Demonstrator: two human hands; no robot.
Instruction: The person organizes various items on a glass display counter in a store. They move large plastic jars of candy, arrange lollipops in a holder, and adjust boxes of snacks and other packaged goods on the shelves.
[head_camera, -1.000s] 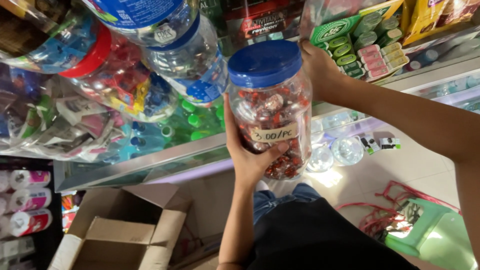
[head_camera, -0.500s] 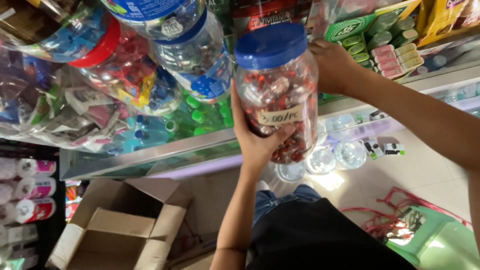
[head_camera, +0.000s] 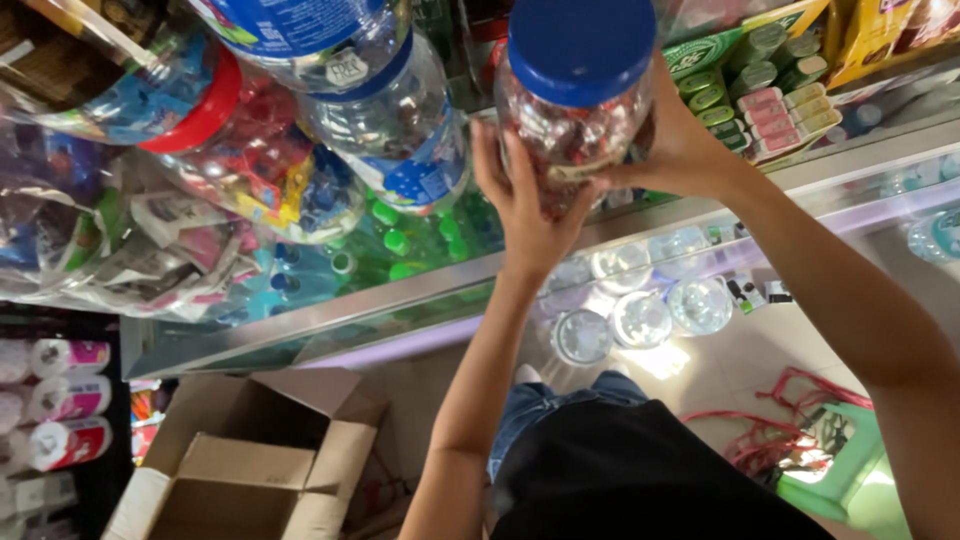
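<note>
Head view, shop interior under bright, even light. Strongest glare lies on the pale floor (head_camera: 660, 355) just below the metal counter edge (head_camera: 400, 300), where clear bottles (head_camera: 640, 320) burn out to white. Jars above the counter edge show soft highlights. The cardboard box (head_camera: 250, 460) below it sits in dimmer light. Slight motion blur softens everything; edges bow outward.

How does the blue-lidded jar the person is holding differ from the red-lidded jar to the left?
The blue-lidded jar is gripped upright between the left hand and right hand; the red-lidded jar lies tilted among other containers, untouched. Their lids differ in colour: blue against red. The held jar's sweets look mostly red and white, the other's more mixed. Both are clear plastic jars of wrapped sweets.
</note>
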